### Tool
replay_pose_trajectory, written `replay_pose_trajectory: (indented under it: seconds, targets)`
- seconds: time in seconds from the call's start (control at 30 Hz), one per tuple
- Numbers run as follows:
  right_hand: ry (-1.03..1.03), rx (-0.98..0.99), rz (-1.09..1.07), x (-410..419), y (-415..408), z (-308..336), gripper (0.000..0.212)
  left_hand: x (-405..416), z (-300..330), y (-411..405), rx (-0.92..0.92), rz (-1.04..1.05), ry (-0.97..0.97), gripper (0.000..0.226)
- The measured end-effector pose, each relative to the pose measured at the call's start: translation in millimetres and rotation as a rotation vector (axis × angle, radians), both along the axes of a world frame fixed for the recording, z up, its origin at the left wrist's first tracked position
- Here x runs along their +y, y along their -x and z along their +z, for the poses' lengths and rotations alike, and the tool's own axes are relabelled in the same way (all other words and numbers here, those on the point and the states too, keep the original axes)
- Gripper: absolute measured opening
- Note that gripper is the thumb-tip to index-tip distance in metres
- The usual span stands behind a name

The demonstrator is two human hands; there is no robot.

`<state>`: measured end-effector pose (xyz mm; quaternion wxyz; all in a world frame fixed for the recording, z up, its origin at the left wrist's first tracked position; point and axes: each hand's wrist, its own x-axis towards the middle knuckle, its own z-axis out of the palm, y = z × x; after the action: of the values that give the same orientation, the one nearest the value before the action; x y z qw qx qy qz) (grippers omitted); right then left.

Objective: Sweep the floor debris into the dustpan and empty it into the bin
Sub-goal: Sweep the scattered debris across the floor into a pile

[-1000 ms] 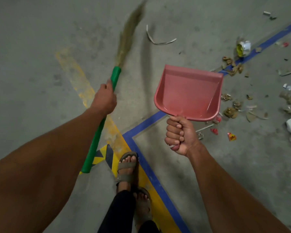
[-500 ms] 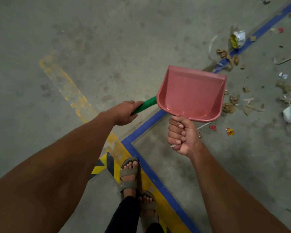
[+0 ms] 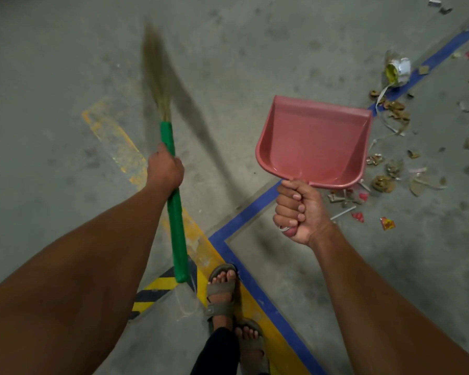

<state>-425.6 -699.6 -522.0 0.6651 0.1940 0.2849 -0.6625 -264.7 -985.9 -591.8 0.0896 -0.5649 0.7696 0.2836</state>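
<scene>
Debris (image 3: 390, 169) lies just right of my dustpan (image 3: 313, 143).
Right hand (image 3: 299, 212) grips its handle; left hand (image 3: 164, 169) clasps the broom (image 3: 173, 201), farther away.

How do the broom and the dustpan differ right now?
The broom is long and thin, green-handled with blurred straw bristles; the dustpan is broad, pink and sharp. The left hand grips the broom partway along its handle; the right hand grips the dustpan by its handle. Both are off the floor, and the dustpan looks empty.

Left hand (image 3: 165, 169) grips broom (image 3: 173, 201); right hand (image 3: 299, 212) dustpan (image 3: 313, 143).
</scene>
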Motion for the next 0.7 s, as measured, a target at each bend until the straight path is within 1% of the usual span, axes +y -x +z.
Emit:
replay_pose_trajectory:
  seconds: [0.03, 0.07, 0.13, 0.2, 0.27, 0.33, 0.4, 0.5, 0.57, 0.63, 0.7]
  targets:
    - [-0.005, 0.002, 0.004, -1.6, -2.3, -1.5, 0.042, 0.6, -4.2, -1.0, -0.064, 0.013, -0.055, 0.044]
    - [-0.008, 0.003, 0.006, -2.7, -4.8, -3.1, 0.042, 3.8, -9.3, -1.8, -0.114, -0.017, -0.111, 0.042]
    - [-0.016, -0.001, 0.010, -3.5, -9.5, -6.4, 0.042, 17.9, -17.3, -3.7, -0.155, -0.153, -0.199, 0.045]
    - [-0.016, -0.012, 0.019, -3.0, -13.6, -9.3, 0.043, 35.7, -22.8, -2.5, -0.134, -0.322, -0.271, 0.055]
    - [-0.013, -0.019, 0.026, -1.9, -16.3, -10.5, 0.042, 51.7, -23.9, 4.6, -0.111, -0.540, -0.317, 0.065]
    - [-0.019, -0.014, 0.028, -2.0, -17.4, -8.9, 0.042, 63.3, -21.5, 15.9, -0.060, -0.747, -0.358, 0.066]
    - [-0.032, -0.003, 0.020, -2.2, -16.2, -5.2, 0.042, 70.4, -17.5, 26.1, 0.014, -0.857, -0.373, 0.065]
    - [-0.040, 0.009, 0.007, 0.2, -10.2, 1.0, 0.043, 75.2, -12.8, 26.7, 0.159, -0.867, -0.310, 0.064]
    - [-0.049, 0.010, 0.003, 3.3, -5.1, 5.1, 0.043, 73.4, -10.2, 17.5, 0.235, -0.801, -0.243, 0.063]
    - [-0.051, 0.013, -0.005, 7.1, 0.2, 9.9, 0.043, 68.4, -7.0, 6.9, 0.257, -0.657, -0.165, 0.063]
    - [-0.050, 0.025, -0.026, 12.2, 6.0, 15.3, 0.043, 66.1, -2.8, -0.6, 0.235, -0.454, -0.080, 0.063]
